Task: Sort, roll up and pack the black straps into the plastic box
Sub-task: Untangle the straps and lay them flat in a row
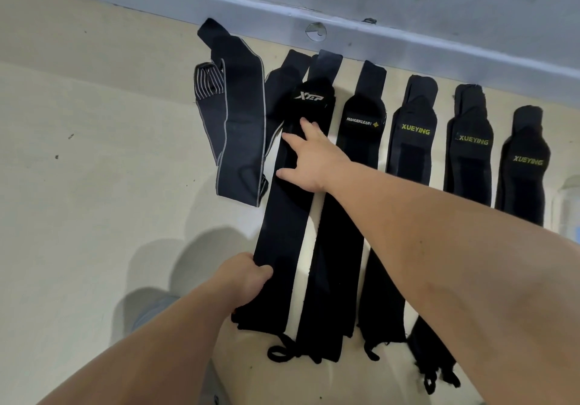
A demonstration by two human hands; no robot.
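On the long black elastic strap marked XTEP point(282, 222), the right hand's point(314, 163) fingers point(292, 141) lie spread and flat just below the label. The left hand point(244, 279) grips the strap's edge near its lower end, thumb on top. The strap lies lengthwise on the beige counter point(94, 185), beside a row of black MANUEKLEAR and XUEYING straps point(414, 141). A blurred clear shape point(568, 207) at far right is possibly the plastic box.

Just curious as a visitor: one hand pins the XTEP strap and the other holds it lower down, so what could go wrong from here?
1. The right hand only presses the XTEP strap with flat fingers, so it may slip if the left hand pulls.
2. The neighbouring black strap lies very close and could get dragged out of its row.
3. The end loop might snag on it.
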